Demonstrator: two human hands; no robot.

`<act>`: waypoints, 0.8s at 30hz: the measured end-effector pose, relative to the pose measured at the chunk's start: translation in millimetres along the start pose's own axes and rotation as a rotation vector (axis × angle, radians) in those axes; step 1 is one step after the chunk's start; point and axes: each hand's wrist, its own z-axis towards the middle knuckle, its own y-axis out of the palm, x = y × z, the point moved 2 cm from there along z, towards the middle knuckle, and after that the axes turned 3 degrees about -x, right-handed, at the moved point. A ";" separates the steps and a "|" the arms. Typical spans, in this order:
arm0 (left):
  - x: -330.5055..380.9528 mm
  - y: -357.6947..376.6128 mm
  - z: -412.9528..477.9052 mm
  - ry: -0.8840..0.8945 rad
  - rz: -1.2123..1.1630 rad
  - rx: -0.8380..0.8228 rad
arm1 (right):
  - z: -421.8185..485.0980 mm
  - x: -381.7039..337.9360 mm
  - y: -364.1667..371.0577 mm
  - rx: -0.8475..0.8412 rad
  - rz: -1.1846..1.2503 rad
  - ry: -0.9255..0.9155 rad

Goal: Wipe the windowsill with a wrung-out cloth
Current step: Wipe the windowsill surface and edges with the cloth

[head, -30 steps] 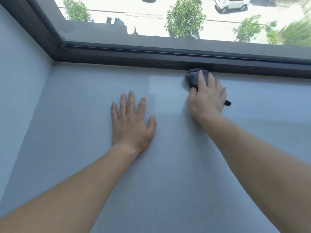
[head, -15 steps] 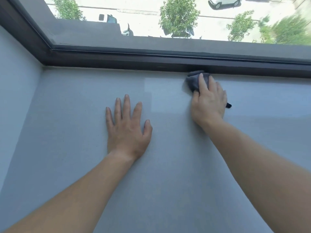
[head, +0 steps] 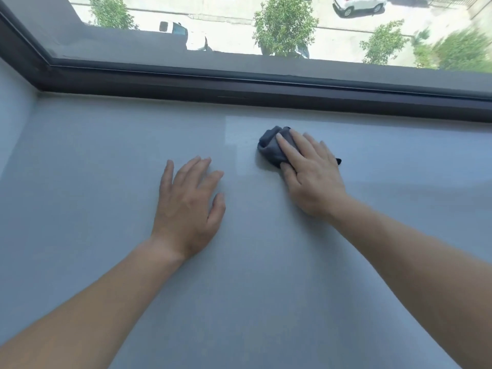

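A wide pale grey windowsill [head: 106, 161] fills the view. My right hand [head: 311, 174] presses a bunched dark grey cloth [head: 271, 146] flat onto the sill, a little in front of the window frame; most of the cloth is hidden under the palm, and a small dark corner sticks out on the right. My left hand [head: 189, 206] lies palm down on the sill to the left of the cloth, fingers apart, holding nothing.
A dark window frame [head: 266, 89] runs along the back of the sill. A pale side wall [head: 13, 115] closes the sill at the left. Through the glass, trees and parked cars show far below.
My right hand has pulled the cloth back from the frame toward me and slightly left. My left hand stays planted, its fingers now angled a little to the right.
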 end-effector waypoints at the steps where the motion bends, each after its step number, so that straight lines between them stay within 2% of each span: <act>1: 12.7 3.7 -6.8 -0.020 -0.014 -0.035 | 6.6 15.5 -3.5 -0.005 -0.005 0.032; 4: 40.7 18.4 -28.2 -0.114 -0.062 -0.127 | 20.8 43.3 -14.0 0.063 0.081 0.339; 5: 44.0 22.4 -32.8 -0.140 -0.061 -0.135 | 16.1 35.3 -12.4 0.083 0.082 0.378; 7: 45.6 26.9 -36.4 -0.151 -0.017 -0.118 | -7.3 6.0 0.9 0.087 0.045 0.247; 9: 45.3 27.4 -35.3 -0.148 0.034 -0.107 | -35.6 -15.4 8.1 0.024 0.002 -0.032; 11: 46.0 27.3 -34.4 -0.156 0.050 -0.115 | -36.5 -0.3 4.6 -0.025 -0.033 -0.171; 13: 46.9 27.5 -34.5 -0.154 0.070 -0.121 | -18.7 32.5 -3.1 -0.008 -0.042 -0.026; 15: 46.8 28.2 -34.8 -0.156 0.077 -0.126 | -9.6 56.4 -11.6 0.050 0.039 0.259; 16: 46.3 28.4 -34.9 -0.160 0.078 -0.128 | -13.1 54.1 -11.5 0.081 0.063 0.332; 17: 46.2 28.3 -35.0 -0.163 0.078 -0.127 | -21.8 43.9 -7.6 0.098 0.060 0.329; 21: 48.0 28.9 -34.0 -0.155 0.083 -0.107 | -85.2 -1.8 13.0 0.033 0.008 -0.084; 23: 48.4 29.1 -34.8 -0.161 0.088 -0.103 | -87.2 10.3 10.5 0.001 -0.015 -0.150; 24: 48.5 29.5 -34.8 -0.162 0.094 -0.106 | -78.4 22.9 7.1 0.008 -0.020 -0.093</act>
